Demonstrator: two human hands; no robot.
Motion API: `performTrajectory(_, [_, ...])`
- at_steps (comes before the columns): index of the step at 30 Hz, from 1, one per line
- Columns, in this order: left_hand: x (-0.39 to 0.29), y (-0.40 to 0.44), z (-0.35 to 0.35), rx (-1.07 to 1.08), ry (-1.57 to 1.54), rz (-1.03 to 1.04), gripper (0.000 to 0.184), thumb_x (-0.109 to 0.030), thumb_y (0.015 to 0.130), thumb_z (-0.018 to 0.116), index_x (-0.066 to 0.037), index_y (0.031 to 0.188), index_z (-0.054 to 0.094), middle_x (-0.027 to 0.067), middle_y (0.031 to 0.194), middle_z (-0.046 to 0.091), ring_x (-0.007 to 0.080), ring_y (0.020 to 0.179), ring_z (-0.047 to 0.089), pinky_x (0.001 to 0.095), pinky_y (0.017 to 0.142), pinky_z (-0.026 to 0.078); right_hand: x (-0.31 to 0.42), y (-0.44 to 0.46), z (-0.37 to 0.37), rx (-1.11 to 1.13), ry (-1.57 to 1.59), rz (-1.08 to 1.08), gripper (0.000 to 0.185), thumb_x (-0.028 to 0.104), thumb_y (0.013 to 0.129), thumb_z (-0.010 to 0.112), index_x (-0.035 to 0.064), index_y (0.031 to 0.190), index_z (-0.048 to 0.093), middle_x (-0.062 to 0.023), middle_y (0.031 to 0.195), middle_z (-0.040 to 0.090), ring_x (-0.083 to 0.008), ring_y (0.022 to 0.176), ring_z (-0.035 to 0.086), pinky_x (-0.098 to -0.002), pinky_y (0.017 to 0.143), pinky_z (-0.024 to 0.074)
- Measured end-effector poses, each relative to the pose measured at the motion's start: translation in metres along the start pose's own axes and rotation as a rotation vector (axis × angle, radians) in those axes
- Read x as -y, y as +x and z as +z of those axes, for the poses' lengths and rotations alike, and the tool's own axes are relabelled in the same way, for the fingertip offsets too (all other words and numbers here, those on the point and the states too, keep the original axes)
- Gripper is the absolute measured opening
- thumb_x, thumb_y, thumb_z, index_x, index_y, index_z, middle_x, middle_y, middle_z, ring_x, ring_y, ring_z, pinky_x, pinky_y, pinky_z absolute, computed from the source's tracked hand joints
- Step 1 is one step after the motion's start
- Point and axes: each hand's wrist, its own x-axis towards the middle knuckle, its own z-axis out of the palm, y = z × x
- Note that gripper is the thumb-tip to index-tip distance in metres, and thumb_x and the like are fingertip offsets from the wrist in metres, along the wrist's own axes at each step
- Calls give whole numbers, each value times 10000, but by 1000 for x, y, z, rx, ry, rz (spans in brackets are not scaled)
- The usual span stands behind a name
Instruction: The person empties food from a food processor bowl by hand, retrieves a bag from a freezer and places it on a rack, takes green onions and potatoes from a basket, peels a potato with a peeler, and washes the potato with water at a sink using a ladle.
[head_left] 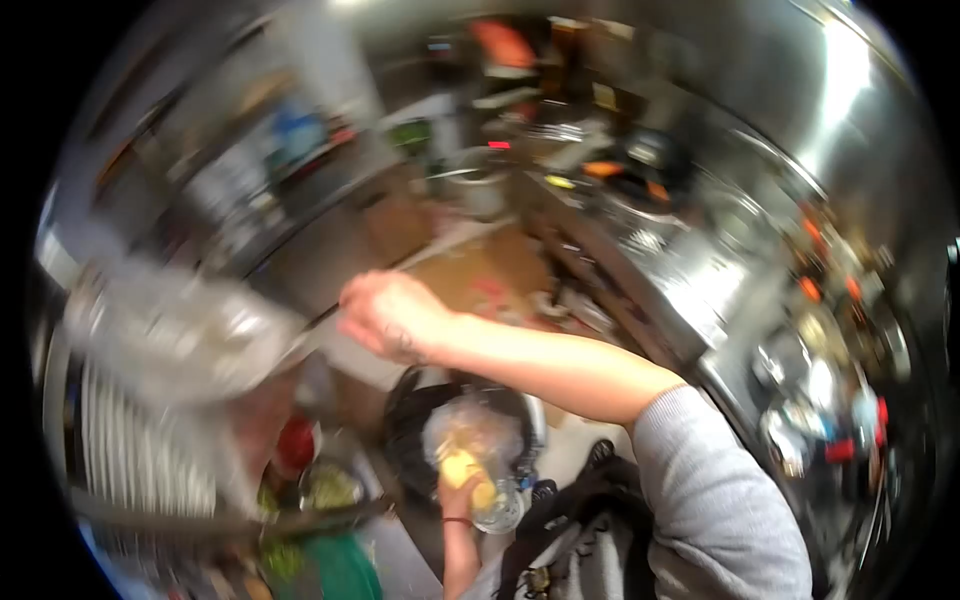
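My left hand [459, 497] is closed around a yellow, rounded thing [462, 468], too blurred to name, above a black-lined bin [405, 440]. Crumpled clear plastic [490, 425] lies in the bin, just beyond the yellow thing. A clear, round container [500, 513] is right beside that hand. Across the view reaches my right arm, its hand [392, 316] hovering past the bin with curled, blurred fingers; whether anything is inside them is hidden. Left of the right hand is a large translucent plastic bag [190, 335], and I cannot tell if they touch.
White plates [145, 450] stand in a rack at the left, near a bowl of greens [332, 487]. Along the right runs a steel counter [690, 285] crowded with pans and utensils. Flattened cardboard [490, 265] lies on the floor ahead, with a pot [475, 185] behind it.
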Motion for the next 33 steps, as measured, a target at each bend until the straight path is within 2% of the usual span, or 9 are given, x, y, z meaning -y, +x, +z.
performTrajectory(5, [31,27,52,-11,46,-43,582,86,641,721,-15,1166,493,95,1012,604,218,876,613,338,765,520,-143,-156,-117,-209,-285,531,181,206,784,627,33,731,646,-133,813,644,-290,771,635,-374,697,507])
performTrajectory(9, [18,85,117,96,138,-183,559,70,646,717,-22,1153,499,91,1009,604,221,879,616,337,766,520,-241,-243,-243,-429,92,1230,214,129,810,590,55,1010,608,-116,814,653,-188,769,641,-322,648,509])
performTrajectory(11, [7,108,179,211,207,-198,560,63,646,720,-28,1153,500,88,1003,605,212,873,615,337,766,519,-304,-322,-277,-636,-125,1050,249,96,800,598,41,1043,589,-95,837,640,-170,765,621,-299,645,503])
performTrajectory(14, [-17,128,274,379,254,-83,592,64,653,722,-30,1184,479,83,1039,592,196,910,601,330,784,513,-318,-351,-318,-676,-191,1213,213,91,820,589,14,1019,585,-77,853,628,-155,752,604,-281,638,492])
performTrajectory(16, [-43,131,332,502,298,-43,603,68,654,720,-32,1196,475,80,1059,585,190,931,595,328,800,509,-360,-389,-314,-776,234,1337,222,123,840,592,14,1032,578,-65,856,631,-144,744,603,-280,642,487])
performTrajectory(23, [-79,194,465,921,344,-184,607,82,666,717,-19,1208,464,79,1057,597,173,952,592,326,819,508,-426,-355,-291,-834,383,1513,238,221,857,607,35,1006,596,-43,855,625,-125,724,596,-249,610,478])
performTrajectory(26, [-63,239,507,1085,302,-232,660,58,645,747,-20,1224,442,86,1084,578,174,977,574,324,848,487,-465,-307,-290,-813,529,1632,445,384,857,602,15,1105,573,-71,963,610,-123,822,563,-266,733,472])
performTrajectory(29, [-60,281,543,1266,452,-230,680,25,635,769,-21,1220,425,83,1087,564,175,987,561,323,854,479,-505,-249,-303,-1220,1225,1499,350,339,879,589,29,1027,520,-59,789,558,-138,643,554,-232,497,464])
performTrajectory(33, [-103,300,604,1302,633,-139,661,15,624,773,-21,1188,429,83,1074,562,179,970,564,326,832,488,-606,-323,-277,-1235,1286,1232,221,244,906,551,46,1001,522,-19,646,486,-101,490,454,-219,409,369])
